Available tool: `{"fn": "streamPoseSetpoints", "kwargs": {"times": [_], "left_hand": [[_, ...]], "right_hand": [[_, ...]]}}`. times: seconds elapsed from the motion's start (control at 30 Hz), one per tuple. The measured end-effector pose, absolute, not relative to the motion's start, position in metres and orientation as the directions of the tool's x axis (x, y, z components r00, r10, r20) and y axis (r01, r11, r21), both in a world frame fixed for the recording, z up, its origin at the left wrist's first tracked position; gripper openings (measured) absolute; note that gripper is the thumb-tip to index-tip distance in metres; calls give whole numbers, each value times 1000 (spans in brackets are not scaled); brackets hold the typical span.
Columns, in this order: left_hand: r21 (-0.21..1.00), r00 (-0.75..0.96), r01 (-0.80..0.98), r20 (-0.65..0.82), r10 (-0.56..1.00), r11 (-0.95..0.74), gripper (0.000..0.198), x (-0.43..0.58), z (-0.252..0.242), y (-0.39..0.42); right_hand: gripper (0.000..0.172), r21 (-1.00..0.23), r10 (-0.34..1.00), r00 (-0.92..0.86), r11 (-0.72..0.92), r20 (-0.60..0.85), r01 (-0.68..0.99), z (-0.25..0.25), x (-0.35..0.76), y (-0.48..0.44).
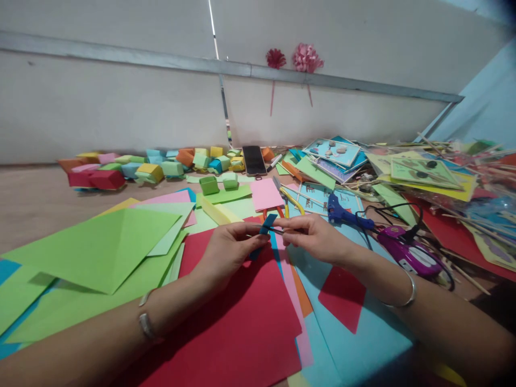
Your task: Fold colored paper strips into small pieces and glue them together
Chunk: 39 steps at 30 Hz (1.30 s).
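A narrow blue paper strip [266, 224] is pinched between the thumb and fingers of my left hand [228, 248], above a large red sheet [242, 322]. My right hand [312, 235] is closed on a thin dark tool [276, 231], whose tip meets the strip; its exact kind is hard to make out. Just behind my hands lie scissors with yellow handles [293, 200] and a pink paper piece [266, 194]. Two small green paper loops [209, 185] stand on a green strip further back.
Green sheets [92, 247] spread at the left. Folded paper boxes [149, 173] and a phone [254, 161] line the back. To the right are a blue glue gun [342, 210], a purple extension socket [407, 252] with black cable, and a pile of cards and sticks [427, 172].
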<state>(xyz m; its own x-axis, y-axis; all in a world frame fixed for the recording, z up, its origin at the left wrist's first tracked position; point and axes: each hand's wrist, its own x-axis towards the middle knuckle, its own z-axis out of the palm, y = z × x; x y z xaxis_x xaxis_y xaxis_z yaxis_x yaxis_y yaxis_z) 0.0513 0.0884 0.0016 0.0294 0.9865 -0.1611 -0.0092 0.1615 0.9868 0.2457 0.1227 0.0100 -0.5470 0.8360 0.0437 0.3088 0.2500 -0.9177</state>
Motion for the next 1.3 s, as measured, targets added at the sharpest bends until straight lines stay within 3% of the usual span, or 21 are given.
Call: {"fn": "streamPoseSetpoints", "kwargs": {"times": [0.43, 0.57, 0.73, 0.87, 1.0, 1.1, 1.3], "left_hand": [[984, 76, -19, -173, 982, 175, 21, 51, 3, 87], [978, 97, -57, -192, 977, 198, 20, 51, 3, 85], [932, 175, -245, -227, 958, 266, 27, 51, 0, 85], [879, 204, -379, -226, 953, 289, 32, 51, 1, 85], [886, 207, -331, -267, 941, 324, 37, 50, -2, 86], [880, 202, -337, -280, 939, 335, 42, 49, -5, 87], [899, 298, -302, -227, 927, 317, 30, 51, -9, 85]], "right_hand": [[37, -907, 831, -552, 285, 73, 309, 10, 245, 121], [47, -864, 814, -558, 391, 165, 316, 6, 246, 122], [56, -676, 751, -566, 614, 341, 408, 0, 249, 123], [54, -361, 666, -565, 743, 488, 564, -7, 247, 121], [44, -95, 542, -561, 767, 626, 635, -13, 243, 117], [40, -32, 489, -536, 758, 688, 651, -14, 241, 115], [44, -99, 509, -516, 771, 689, 629, -9, 242, 114]]}}
